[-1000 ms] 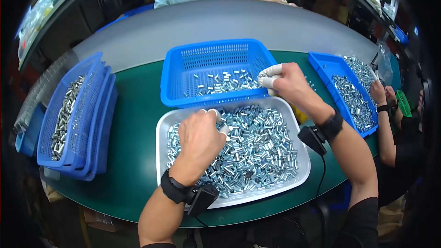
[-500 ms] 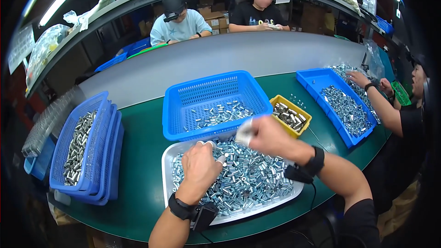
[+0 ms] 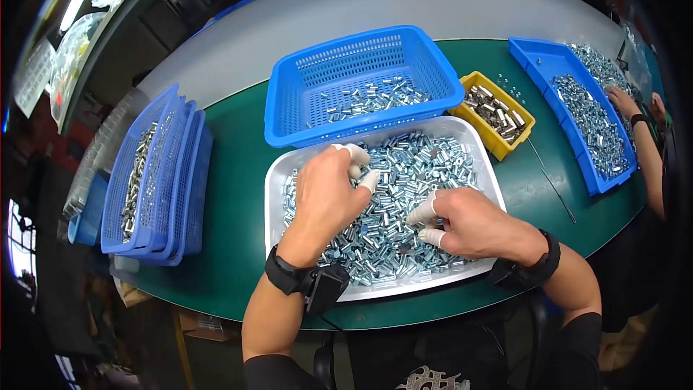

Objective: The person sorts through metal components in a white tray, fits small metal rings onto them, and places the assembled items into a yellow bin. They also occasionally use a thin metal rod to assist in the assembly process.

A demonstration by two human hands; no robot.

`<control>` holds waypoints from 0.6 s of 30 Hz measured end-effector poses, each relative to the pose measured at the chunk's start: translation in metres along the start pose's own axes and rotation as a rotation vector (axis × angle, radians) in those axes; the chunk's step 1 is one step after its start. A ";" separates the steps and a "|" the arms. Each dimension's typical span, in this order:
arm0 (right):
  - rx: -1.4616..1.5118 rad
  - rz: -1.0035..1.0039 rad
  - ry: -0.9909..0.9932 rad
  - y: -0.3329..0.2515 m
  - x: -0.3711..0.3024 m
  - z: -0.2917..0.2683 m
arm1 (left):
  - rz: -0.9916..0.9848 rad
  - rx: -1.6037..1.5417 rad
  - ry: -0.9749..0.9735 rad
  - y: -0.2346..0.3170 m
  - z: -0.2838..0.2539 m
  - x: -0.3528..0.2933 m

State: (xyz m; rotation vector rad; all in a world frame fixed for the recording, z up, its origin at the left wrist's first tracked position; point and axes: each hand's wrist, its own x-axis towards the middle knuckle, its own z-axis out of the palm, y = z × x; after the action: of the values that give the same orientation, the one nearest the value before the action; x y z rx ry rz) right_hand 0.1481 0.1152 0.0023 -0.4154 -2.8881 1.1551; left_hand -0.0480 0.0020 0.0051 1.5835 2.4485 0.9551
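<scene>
A white tray [image 3: 493, 173] full of short silvery metal sleeves [image 3: 390, 206] stands in front of me. My left hand [image 3: 328, 191] is over the tray's left part, fingers bent and thumb apart from them, with white covers on the fingertips. Whether a sleeve lies under its curled fingers is hidden. Low over the middle right of the pile, my right hand [image 3: 469, 224] touches the sleeves with its covered index finger and thumb spread apart. Nothing shows between them. Just behind the tray, a blue perforated basket [image 3: 289, 97] holds a loose layer of similar sleeves.
A yellow bin [image 3: 498, 146] of metal sleeves sits right of the basket, near a thin dark rod [image 3: 552, 180]. Stacked blue baskets [image 3: 189, 180] stand at left. A co-worker's hand [image 3: 622, 101] reaches over parts beside a blue tray [image 3: 592, 184]. A grey partition [image 3: 238, 58] rises behind.
My right hand has come down from near the yellow bin and basket edge into the sleeves. My left hand stays over the tray's left part, thumb spread. The view has tilted downward.
</scene>
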 end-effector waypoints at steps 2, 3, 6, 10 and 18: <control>0.034 -0.004 0.003 0.002 -0.004 0.003 | 0.129 -0.039 -0.058 0.000 0.003 -0.003; 0.008 -0.046 0.016 0.004 -0.004 0.005 | 0.254 -0.087 -0.109 -0.001 0.005 -0.005; -0.042 -0.116 0.045 0.003 -0.003 0.009 | 0.431 -0.096 -0.194 0.001 0.006 -0.006; -0.140 -0.147 0.030 -0.004 0.002 0.010 | 0.509 -0.036 -0.336 0.005 -0.003 -0.008; -0.262 -0.127 0.012 0.002 0.004 0.014 | 0.541 0.032 -0.484 0.006 -0.008 -0.018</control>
State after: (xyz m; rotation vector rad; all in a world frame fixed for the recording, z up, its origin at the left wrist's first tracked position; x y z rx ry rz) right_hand 0.1428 0.1078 -0.0100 -0.2340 -3.0127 0.7578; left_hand -0.0382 -0.0152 0.0105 2.2264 1.7557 0.4816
